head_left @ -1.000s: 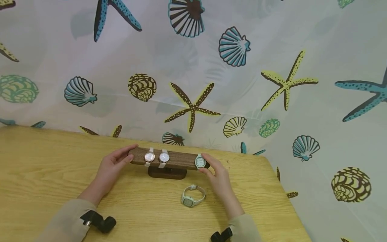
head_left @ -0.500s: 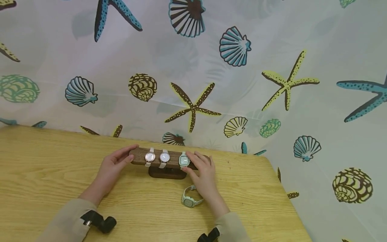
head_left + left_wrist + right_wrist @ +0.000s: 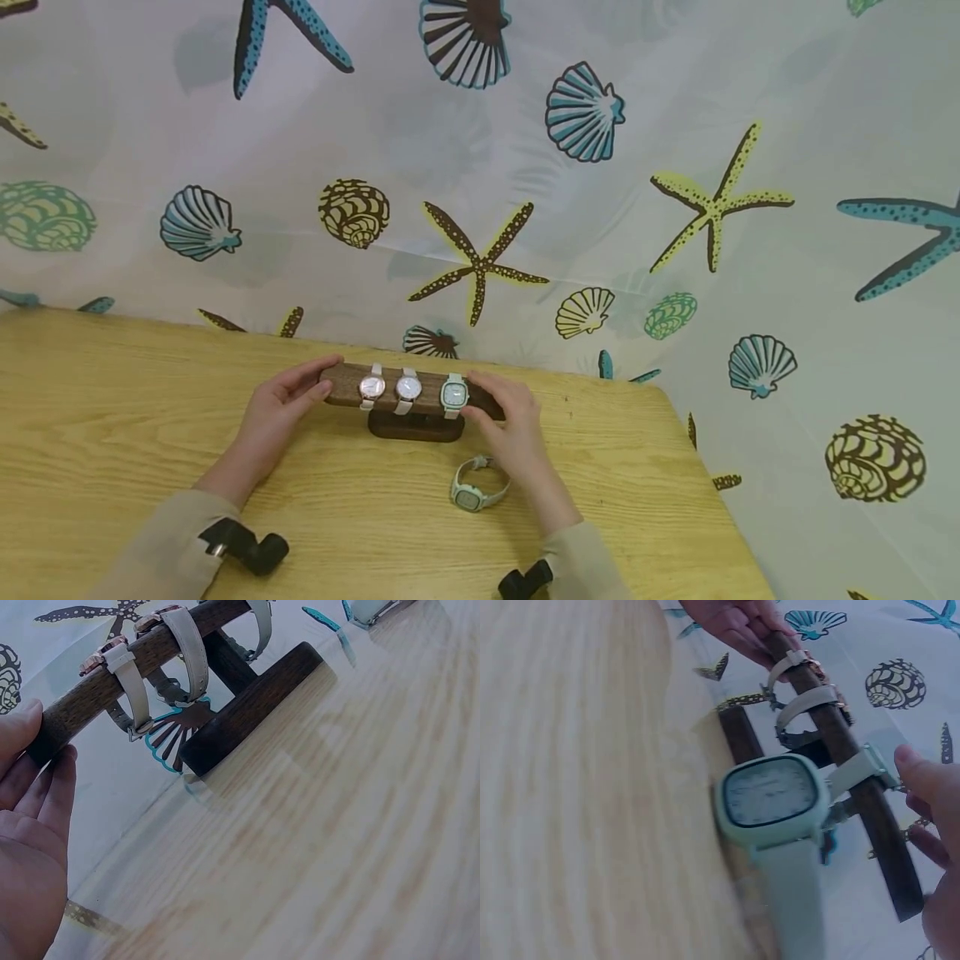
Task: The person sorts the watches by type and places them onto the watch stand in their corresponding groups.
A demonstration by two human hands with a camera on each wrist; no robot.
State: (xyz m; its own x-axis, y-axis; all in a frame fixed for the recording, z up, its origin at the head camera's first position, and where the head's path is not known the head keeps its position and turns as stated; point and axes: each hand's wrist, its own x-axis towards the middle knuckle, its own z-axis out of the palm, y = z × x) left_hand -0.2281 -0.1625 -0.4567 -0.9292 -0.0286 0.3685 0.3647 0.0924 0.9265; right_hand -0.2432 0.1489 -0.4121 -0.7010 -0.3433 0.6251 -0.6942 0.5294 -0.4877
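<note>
A dark wooden watch stand [image 3: 432, 393] carries two round-faced watches with pale straps, the left watch [image 3: 372, 387] and the middle watch [image 3: 408, 388]. To their right on the bar sits a square mint-green watch [image 3: 454, 395]. My left hand [image 3: 276, 412] grips the bar's left end between thumb and fingers, as the left wrist view also shows. Beside the square watch, my right hand [image 3: 516, 427] lies about the bar's right part with fingers spread; its fingertips are close to the watch's right edge. Whether they touch it is hard to tell.
A second mint-green watch [image 3: 469, 498], buckled into a loop, lies on the wooden table [image 3: 360, 517] in front of the stand's base [image 3: 416, 427]. Behind the table hangs a cloth [image 3: 495, 167] printed with shells and starfish.
The square mint-green watch has slid left along the bar with my right hand, away from the right end. Since then, the right hand has drawn slightly back to the right. My left hand has stayed put.
</note>
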